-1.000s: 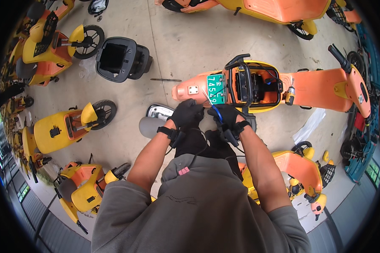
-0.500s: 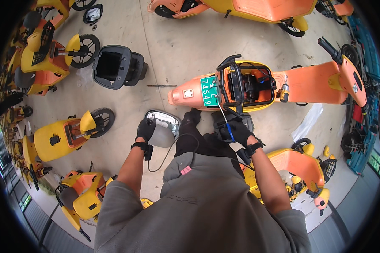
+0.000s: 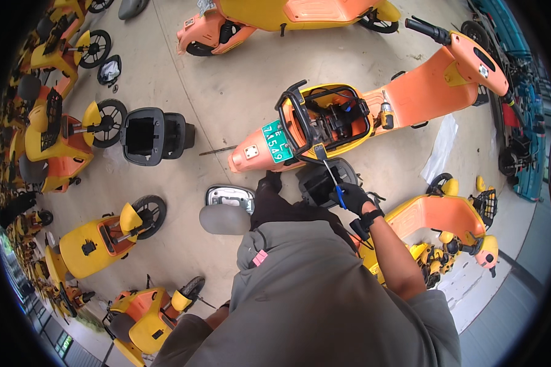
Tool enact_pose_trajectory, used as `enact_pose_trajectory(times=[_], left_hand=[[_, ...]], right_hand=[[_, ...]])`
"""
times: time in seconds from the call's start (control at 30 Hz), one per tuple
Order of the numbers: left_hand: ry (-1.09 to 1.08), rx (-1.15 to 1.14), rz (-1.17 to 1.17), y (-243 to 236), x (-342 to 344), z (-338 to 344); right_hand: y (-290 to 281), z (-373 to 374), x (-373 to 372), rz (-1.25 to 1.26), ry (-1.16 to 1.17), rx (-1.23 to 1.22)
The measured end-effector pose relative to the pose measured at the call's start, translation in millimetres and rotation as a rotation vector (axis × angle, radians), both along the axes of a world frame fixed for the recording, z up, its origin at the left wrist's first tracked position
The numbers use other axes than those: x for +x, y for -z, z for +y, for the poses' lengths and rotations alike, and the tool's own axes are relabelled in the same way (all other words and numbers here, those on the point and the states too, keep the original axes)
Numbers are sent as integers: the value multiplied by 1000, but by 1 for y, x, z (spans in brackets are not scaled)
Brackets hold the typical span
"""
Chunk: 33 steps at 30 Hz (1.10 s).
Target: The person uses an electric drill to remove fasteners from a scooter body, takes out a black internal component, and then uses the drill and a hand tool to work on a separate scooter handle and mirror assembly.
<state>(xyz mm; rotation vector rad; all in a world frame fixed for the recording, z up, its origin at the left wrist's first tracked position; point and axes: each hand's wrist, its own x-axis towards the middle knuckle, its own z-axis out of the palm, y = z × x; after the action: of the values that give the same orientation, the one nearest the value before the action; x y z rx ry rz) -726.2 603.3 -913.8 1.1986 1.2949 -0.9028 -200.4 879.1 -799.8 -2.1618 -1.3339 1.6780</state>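
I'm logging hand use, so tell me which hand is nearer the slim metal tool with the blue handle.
Right. The black-gloved right hand grips the tool by its blue handle; the left hand is out of sight, its forearm showing farther away, beside the grey-shirted torso.

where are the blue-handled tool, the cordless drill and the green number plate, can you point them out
Blue-handled tool (image 3: 340,195): head view, on its blue handle.
Cordless drill (image 3: 386,115): head view, on its body.
Green number plate (image 3: 278,141): head view, mid-face.
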Motion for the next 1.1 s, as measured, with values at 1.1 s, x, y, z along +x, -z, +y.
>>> enact_pose_trajectory(times=[1.1], left_hand=[[-622, -166, -967, -162, 317, 426]], right_hand=[[-62, 52, -81, 228, 236, 479]])
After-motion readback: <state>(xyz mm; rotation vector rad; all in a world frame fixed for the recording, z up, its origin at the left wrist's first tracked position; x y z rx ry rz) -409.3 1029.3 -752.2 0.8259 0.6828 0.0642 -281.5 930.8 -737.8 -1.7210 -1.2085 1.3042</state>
